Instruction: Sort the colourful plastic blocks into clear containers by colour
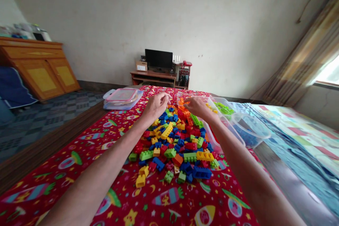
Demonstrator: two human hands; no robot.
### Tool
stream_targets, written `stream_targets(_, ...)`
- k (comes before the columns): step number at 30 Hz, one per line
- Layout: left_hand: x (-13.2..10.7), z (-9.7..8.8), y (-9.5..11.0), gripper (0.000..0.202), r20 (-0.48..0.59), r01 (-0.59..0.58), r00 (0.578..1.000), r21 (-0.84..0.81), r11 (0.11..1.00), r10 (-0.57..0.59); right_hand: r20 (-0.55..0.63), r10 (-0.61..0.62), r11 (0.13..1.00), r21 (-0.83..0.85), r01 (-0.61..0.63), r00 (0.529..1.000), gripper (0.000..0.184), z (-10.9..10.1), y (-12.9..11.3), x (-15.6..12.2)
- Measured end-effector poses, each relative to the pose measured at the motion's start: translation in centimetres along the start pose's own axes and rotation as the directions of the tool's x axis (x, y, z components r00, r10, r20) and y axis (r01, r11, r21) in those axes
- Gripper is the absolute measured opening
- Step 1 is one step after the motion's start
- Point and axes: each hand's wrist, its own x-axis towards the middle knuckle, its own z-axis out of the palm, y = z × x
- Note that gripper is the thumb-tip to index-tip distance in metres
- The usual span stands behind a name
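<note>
Fingers of the left hand (156, 106) bunch together above the heap of plastic bricks (169, 144), tips hidden, so any pinch can't be made out. The right hand (198, 107) curls over orange bricks (182, 103), its grip also hidden. Just beyond lies a clear plastic tub (212, 137) with green bricks (224, 108) — smooth, glossy walls — and, farther left, a lidded box (122, 99).

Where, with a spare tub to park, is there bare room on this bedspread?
The red bedspread is bare between the left forearm and the wooden bed frame, and below the brick pile. It's crowded around the left hand, right hand and clear tubs.
</note>
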Motion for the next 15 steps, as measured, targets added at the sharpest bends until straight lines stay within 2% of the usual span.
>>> stream_targets(3,0.0,0.3,-0.4,0.028,0.014,-0.023,1.000,0.047,0.999,0.022,0.026,-0.037,0.998,0.059,0.036,0.999,0.028,0.5,-1.8,-3.0)
stream_targets(5,-0.1,0.5,-0.6,0.028,0.025,-0.039,0.999,0.070,0.997,0.037,0.087,-0.123,0.987,0.116,0.112,0.989,0.028,1.2,-3.2,-4.7)
stream_targets(7,-0.1,0.6,-0.7,0.030,0.033,-0.052,0.998,0.084,0.995,0.050,0.142,-0.261,0.955,0.182,0.234,0.955,0.033,2.1,-4.5,-6.0)
stream_targets(11,-0.3,0.4,0.1,0.033,0.054,-0.072,0.996,0.084,0.994,0.068,0.171,-0.512,0.851,0.237,0.469,0.842,0.060,3.9,-6.4,-7.4)
stream_targets(13,-0.6,0.1,0.8,0.034,0.059,-0.080,0.995,0.061,0.995,0.076,0.170,-0.547,0.831,0.232,0.506,0.820,0.065,4.3,-6.9,-7.6)
stream_targets(15,-0.8,-0.3,1.5,0.035,0.061,-0.097,0.994,0.061,0.993,0.093,0.154,-0.548,0.831,0.210,0.515,0.822,0.061,4.2,-7.3,-7.6)
